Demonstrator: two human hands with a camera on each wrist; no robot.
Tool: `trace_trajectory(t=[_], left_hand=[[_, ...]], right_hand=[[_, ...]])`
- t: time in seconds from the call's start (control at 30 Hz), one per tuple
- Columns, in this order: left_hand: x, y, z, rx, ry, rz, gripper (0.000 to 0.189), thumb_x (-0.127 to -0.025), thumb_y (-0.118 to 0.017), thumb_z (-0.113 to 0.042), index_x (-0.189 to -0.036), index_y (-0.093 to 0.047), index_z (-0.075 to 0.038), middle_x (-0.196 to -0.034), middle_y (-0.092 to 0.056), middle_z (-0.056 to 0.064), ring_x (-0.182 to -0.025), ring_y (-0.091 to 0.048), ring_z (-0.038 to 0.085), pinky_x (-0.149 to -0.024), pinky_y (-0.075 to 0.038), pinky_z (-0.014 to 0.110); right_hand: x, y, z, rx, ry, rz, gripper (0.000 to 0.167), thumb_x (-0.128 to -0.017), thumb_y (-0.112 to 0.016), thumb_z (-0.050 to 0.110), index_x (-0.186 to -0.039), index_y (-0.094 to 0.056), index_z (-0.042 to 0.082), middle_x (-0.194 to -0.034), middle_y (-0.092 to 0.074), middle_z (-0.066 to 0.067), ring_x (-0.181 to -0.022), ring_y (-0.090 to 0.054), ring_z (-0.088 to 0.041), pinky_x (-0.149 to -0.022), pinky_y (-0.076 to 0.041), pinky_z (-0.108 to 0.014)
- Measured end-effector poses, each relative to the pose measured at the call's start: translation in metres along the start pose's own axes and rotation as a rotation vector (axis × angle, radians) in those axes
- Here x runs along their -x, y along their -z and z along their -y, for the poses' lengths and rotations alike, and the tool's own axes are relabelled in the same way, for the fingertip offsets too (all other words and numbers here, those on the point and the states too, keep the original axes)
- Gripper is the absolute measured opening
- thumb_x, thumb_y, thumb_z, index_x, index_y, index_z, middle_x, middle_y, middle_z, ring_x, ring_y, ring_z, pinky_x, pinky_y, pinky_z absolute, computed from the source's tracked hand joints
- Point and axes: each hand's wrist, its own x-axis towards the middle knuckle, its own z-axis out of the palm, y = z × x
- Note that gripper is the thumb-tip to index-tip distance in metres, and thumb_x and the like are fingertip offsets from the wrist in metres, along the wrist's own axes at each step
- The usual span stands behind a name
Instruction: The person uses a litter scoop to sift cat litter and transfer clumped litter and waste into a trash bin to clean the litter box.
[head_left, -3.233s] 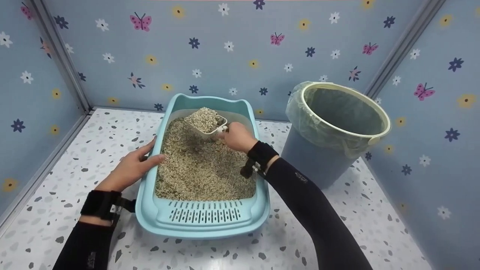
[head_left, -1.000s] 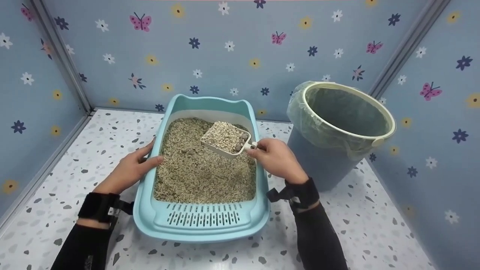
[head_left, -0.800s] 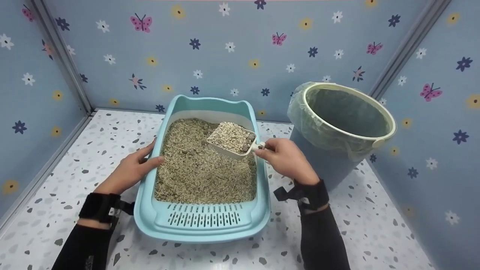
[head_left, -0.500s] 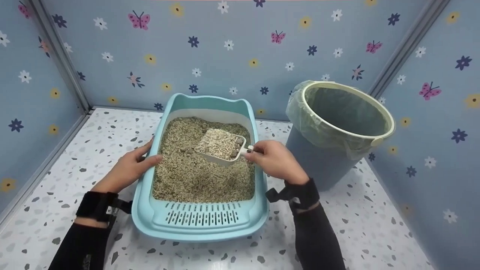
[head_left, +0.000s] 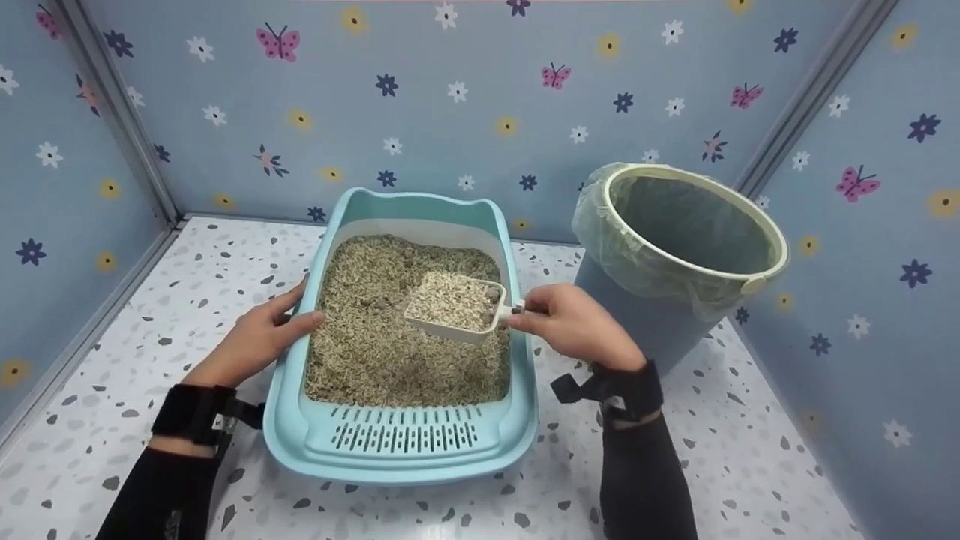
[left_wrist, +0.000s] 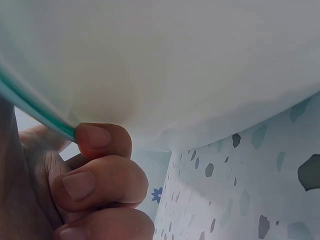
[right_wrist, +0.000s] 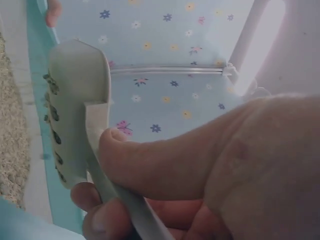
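Observation:
A light-blue litter box (head_left: 405, 466), partly filled with tan litter (head_left: 367, 352), stands on the speckled surface. My left hand (head_left: 255, 337) grips its left rim, thumb over the top; the left wrist view shows fingers (left_wrist: 102, 182) curled beneath the edge. With thumb and fingers, my right hand (head_left: 574, 322) holds the handle of a white litter scoop (head_left: 457, 334) over the right part of the box. Pale pellets fill the scoop, with a few darker grey clumps near the handle. In the right wrist view, bits of litter poke through slots in the scoop's underside (right_wrist: 77, 75).
A blue trash bin (head_left: 630, 322) with a cream rim (head_left: 780, 247) and a translucent bag liner (head_left: 600, 217) stands right of the box, behind my right hand. Flower-patterned wall panels (head_left: 465, 60) enclose the back and both sides.
My right hand has drawn the scoop from the back of the box forward and right, rocking it side to side lately. The heap in it has become lower. My left hand stays on the rim.

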Motion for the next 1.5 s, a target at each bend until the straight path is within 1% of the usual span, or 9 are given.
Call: trace_trajectory(t=[0.17,0.3,0.43,0.57,0.87,1.0,1.17,1.37,1.5], left_hand=[[0.002,0.001,-0.001,-0.006,-0.008,-0.011,0.083,-0.113,-0.063,-0.053,-0.179,-0.021,-0.028,-0.151,-0.06,0.035,-0.117,-0.073,0.041,-0.085,-0.065,0.033],[0.003,-0.001,-0.002,0.01,-0.012,-0.002,0.083,-0.113,-0.063,-0.053,-0.179,-0.019,-0.028,-0.156,-0.056,0.036,-0.122,-0.072,0.042,-0.087,-0.064,0.033],[0.004,0.003,-0.001,0.013,-0.007,-0.011,0.081,-0.113,-0.063,-0.053,-0.179,-0.021,-0.031,-0.15,-0.061,0.035,-0.118,-0.073,0.041,-0.086,-0.065,0.033],[0.003,0.004,0.002,0.014,-0.006,-0.015,0.081,-0.113,-0.063,-0.052,-0.178,-0.02,-0.031,-0.153,-0.059,0.035,-0.119,-0.072,0.041,-0.086,-0.064,0.031],[-0.004,-0.006,-0.001,0.025,-0.01,-0.002,0.082,-0.112,-0.064,-0.054,-0.178,-0.021,-0.032,-0.155,-0.057,0.035,-0.12,-0.072,0.041,-0.087,-0.064,0.033],[-0.004,-0.006,-0.003,0.015,-0.017,0.001,0.082,-0.112,-0.064,-0.054,-0.178,-0.022,-0.031,-0.152,-0.06,0.034,-0.116,-0.074,0.039,-0.086,-0.065,0.034],[-0.003,-0.003,-0.006,0.021,-0.023,-0.003,0.081,-0.113,-0.064,-0.053,-0.179,-0.022,-0.031,-0.149,-0.062,0.032,-0.116,-0.073,0.039,-0.085,-0.064,0.034],[-0.005,-0.004,-0.006,0.016,-0.039,0.019,0.081,-0.114,-0.063,-0.052,-0.179,-0.022,-0.029,-0.151,-0.061,0.033,-0.119,-0.073,0.04,-0.088,-0.063,0.033],[-0.005,-0.004,-0.006,0.0,-0.028,0.012,0.082,-0.113,-0.063,-0.053,-0.179,-0.021,-0.028,-0.15,-0.062,0.033,-0.119,-0.074,0.039,-0.088,-0.063,0.033]], right_hand=[[-0.006,-0.005,0.001,-0.002,0.036,0.033,0.037,-0.106,-0.078,0.041,-0.079,-0.066,0.019,-0.069,-0.049,0.006,-0.062,-0.046,-0.014,-0.059,-0.041,-0.034],[-0.001,0.003,0.001,0.018,0.026,0.034,0.038,-0.106,-0.078,0.04,-0.077,-0.064,0.02,-0.069,-0.049,0.006,-0.062,-0.046,-0.015,-0.06,-0.041,-0.036],[-0.004,-0.001,0.002,0.013,0.024,0.043,0.036,-0.106,-0.078,0.039,-0.079,-0.068,0.017,-0.068,-0.05,0.006,-0.062,-0.047,-0.015,-0.061,-0.043,-0.036],[-0.01,-0.007,0.006,0.012,0.021,0.041,0.034,-0.107,-0.077,0.039,-0.081,-0.07,0.018,-0.07,-0.053,0.007,-0.062,-0.048,-0.014,-0.061,-0.045,-0.036],[-0.003,0.0,-0.001,0.042,0.014,0.07,0.035,-0.108,-0.075,0.04,-0.081,-0.067,0.019,-0.071,-0.053,0.007,-0.064,-0.049,-0.014,-0.063,-0.045,-0.036],[0.006,0.009,-0.003,0.065,-0.012,0.049,0.035,-0.106,-0.077,0.037,-0.08,-0.066,0.017,-0.071,-0.053,0.004,-0.063,-0.049,-0.016,-0.059,-0.044,-0.037],[0.003,0.001,0.003,0.053,0.025,0.071,0.037,-0.108,-0.075,0.04,-0.079,-0.063,0.022,-0.071,-0.052,0.007,-0.064,-0.049,-0.013,-0.061,-0.044,-0.035],[0.017,0.007,0.007,0.119,0.013,0.024,0.037,-0.107,-0.077,0.038,-0.078,-0.062,0.02,-0.07,-0.051,0.005,-0.063,-0.048,-0.015,-0.061,-0.042,-0.037],[0.006,0.0,0.002,0.069,0.029,0.068,0.035,-0.108,-0.075,0.038,-0.08,-0.064,0.021,-0.072,-0.052,0.007,-0.065,-0.049,-0.014,-0.064,-0.045,-0.036]])
